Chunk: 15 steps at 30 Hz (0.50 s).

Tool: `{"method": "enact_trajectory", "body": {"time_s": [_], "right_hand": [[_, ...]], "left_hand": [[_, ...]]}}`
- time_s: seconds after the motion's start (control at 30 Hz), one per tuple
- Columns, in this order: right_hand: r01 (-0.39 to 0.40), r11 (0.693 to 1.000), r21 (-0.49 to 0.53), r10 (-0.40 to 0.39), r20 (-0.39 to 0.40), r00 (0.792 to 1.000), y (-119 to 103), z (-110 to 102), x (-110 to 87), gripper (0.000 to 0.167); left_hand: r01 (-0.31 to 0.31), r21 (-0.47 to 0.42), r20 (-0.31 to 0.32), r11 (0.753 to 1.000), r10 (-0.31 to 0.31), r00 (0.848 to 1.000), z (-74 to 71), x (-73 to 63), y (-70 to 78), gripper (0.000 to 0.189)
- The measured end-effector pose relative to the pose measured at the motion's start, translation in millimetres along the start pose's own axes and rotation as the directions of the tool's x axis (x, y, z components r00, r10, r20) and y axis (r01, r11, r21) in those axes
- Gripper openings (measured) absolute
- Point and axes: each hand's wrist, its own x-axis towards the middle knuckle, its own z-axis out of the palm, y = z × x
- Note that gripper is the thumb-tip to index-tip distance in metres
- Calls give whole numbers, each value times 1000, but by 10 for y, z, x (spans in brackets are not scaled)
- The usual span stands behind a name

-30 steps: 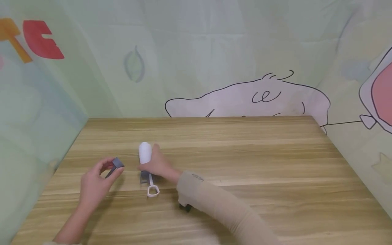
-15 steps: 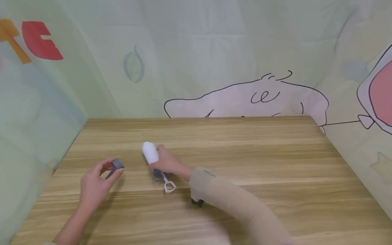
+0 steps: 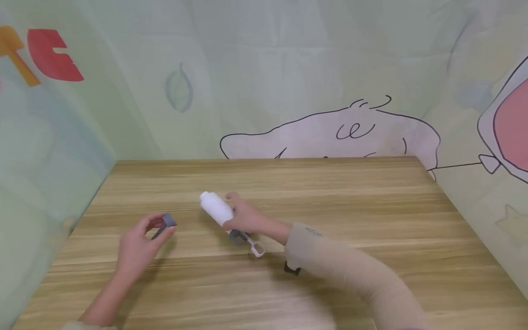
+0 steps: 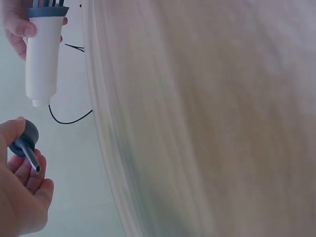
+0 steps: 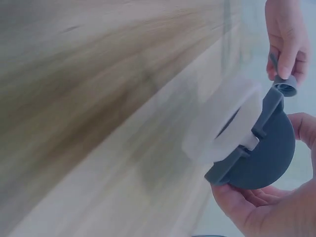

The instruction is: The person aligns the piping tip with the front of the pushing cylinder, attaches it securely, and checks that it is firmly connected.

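Observation:
My right hand (image 3: 247, 217) grips a large white plunger syringe (image 3: 217, 210) around its barrel, close to the dark grey end cap (image 5: 269, 153). The syringe lies tilted over the table, its narrow tip towards the back left. A white loop handle (image 5: 252, 112) sticks out from the cap end. My left hand (image 3: 138, 245) pinches a dark grey nozzle (image 4: 28, 138) between thumb and fingers. In the left wrist view the nozzle's thin spout points away from the syringe tip, with a gap between nozzle and tip.
Both hands are over a wood-grain table (image 3: 350, 197). A printed cloth (image 3: 264, 82) with cartoon drawings stands behind it and along both sides. A small black object (image 3: 292, 269) shows under the right sleeve.
My right hand has moved to the right with the syringe, which has swung from nearly straight ahead to a slant. My left hand with the nozzle has shifted slightly right.

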Motion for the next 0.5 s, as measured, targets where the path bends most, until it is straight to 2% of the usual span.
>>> {"method": "enact_trajectory", "body": {"time_s": [0.3,0.5], "right_hand": [[72,991,-110,-75,-20,997,211,-290,-280,74],[205,956,-210,-225,-74,972,364,-454,-488,64]], "left_hand": [[-43,-49,47,998,45,998,100,3,104,40],[-82,-74,76,994,88,993,184,12,187,39]]}}
